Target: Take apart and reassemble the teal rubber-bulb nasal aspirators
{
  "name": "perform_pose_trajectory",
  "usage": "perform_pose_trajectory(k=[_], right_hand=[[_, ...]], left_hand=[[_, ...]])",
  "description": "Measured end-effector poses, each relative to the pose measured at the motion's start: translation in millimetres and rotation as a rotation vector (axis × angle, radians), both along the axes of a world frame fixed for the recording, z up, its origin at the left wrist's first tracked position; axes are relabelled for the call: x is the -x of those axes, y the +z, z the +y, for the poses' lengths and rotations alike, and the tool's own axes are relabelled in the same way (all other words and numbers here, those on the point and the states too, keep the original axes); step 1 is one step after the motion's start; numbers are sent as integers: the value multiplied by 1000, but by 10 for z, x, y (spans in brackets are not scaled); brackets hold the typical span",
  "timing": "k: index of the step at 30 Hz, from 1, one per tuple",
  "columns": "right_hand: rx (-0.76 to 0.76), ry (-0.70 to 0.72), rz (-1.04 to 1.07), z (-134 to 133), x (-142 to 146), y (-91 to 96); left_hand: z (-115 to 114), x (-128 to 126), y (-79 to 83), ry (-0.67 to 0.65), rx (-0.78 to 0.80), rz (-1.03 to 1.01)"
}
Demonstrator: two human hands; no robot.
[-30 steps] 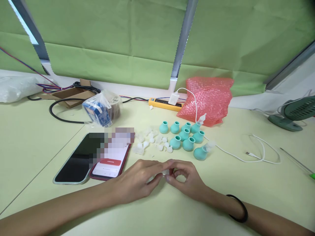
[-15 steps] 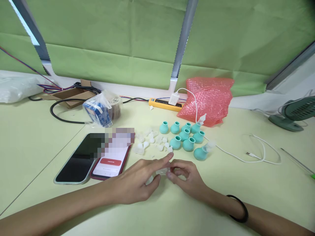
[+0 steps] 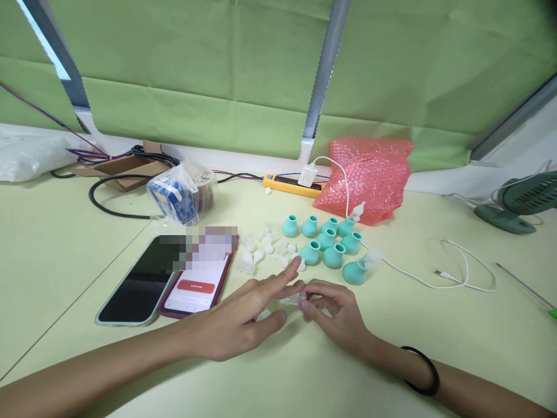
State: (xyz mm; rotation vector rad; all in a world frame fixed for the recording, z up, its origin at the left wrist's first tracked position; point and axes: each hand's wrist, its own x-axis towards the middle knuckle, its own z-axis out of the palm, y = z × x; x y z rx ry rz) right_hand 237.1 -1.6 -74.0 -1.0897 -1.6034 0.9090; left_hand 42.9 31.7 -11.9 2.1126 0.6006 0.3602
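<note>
Between the thumb and fingers of my right hand [image 3: 337, 316] is a small clear plastic piece [image 3: 291, 300], its exact shape partly covered. My left hand [image 3: 243, 316] is beside it with fingers stretched out and thumb apart; one fingertip lies close to the piece's top, and I cannot tell whether it touches. Behind the hands stand several teal rubber bulbs [image 3: 333, 255] with open necks. One front bulb [image 3: 354, 272] has a clear tip in its neck, and a back bulb [image 3: 346, 226] carries a pointed translucent tip [image 3: 358, 211]. Loose translucent white pieces [image 3: 258, 255] lie left of the bulbs.
Two phones [image 3: 139, 284] lie at left. Behind are a bagged tape roll and blue box [image 3: 180, 194], a yellow power strip [image 3: 285, 185] and pink bubble wrap [image 3: 369, 180]. A white cable [image 3: 418, 283], a screwdriver [image 3: 524, 284] and a green fan [image 3: 528, 194] are at right.
My left thumb has moved away from the clear piece and its fingers have spread more. My right hand has shifted slightly right, with the piece still in its fingers.
</note>
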Motion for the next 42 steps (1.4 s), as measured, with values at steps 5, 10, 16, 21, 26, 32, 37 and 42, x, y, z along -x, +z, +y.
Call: perform_pose_trajectory(k=[5, 10, 16, 21, 26, 32, 37, 42], right_hand=[[-98, -28, -33, -4, -4, 7], [-294, -8, -154, -30, 11, 77], [-446, -1, -195, -59, 17, 140], [-467, 21, -194, -69, 10, 142], [-494, 52, -190, -85, 16, 169], [-500, 92, -236, -117, -4, 195], [-545, 107, -273, -129, -2, 222], [-573, 99, -328, -134, -12, 258]], left_hand=[[-20, -31, 41, 22, -22, -110], [-10, -88, -35, 220, -44, -88], [-5, -119, -143, 245, 73, -76], [-5, -139, -121, 200, 181, -163], [-25, -134, -54, 142, 138, -162], [-72, -105, -73, 125, -146, -171], [-102, -106, -119, 112, -295, -244], [-97, -103, -121, 111, -343, -301]])
